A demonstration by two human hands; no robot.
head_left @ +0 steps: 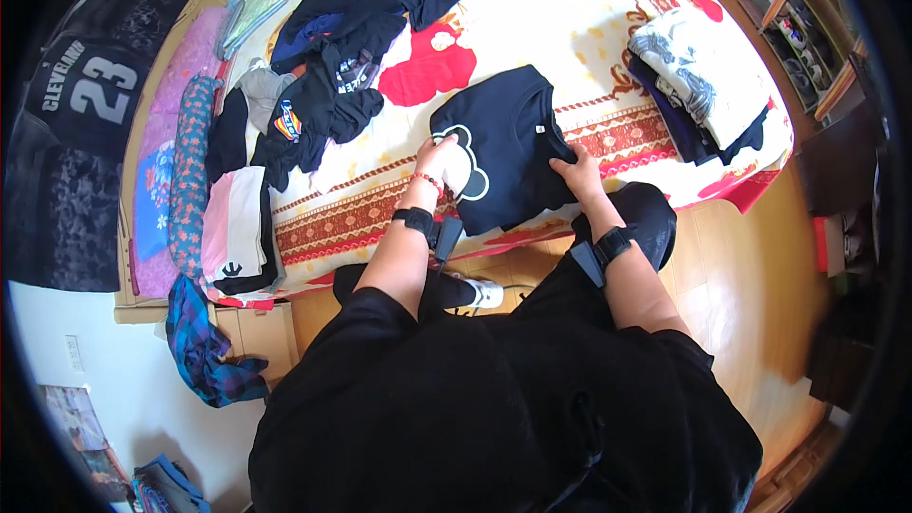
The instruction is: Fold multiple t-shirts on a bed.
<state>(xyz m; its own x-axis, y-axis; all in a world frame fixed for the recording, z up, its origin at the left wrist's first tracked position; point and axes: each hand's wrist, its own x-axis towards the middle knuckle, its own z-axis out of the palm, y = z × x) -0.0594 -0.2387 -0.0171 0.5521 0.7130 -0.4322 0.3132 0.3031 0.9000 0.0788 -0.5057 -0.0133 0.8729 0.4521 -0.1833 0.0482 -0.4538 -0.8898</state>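
A black T-shirt (508, 147) with a white-outlined print lies on the bed's near side, its collar toward the right. It looks folded into a compact shape. My left hand (433, 160) is closed on its left edge, beside the print, with the fingertips partly hidden. At the opposite edge, near the collar, my right hand (581, 176) grips the cloth, thumb on top and the other fingers mostly out of sight. Both wrists wear dark straps with grey blocks.
Loose dark clothes (342, 85) are heaped at the bed's left and far side. A folded stack (698, 85) rests on the right, and a pink, white and black folded pile (237, 228) on the left. A plaid cloth (204, 351) hangs by a cardboard box (256, 328).
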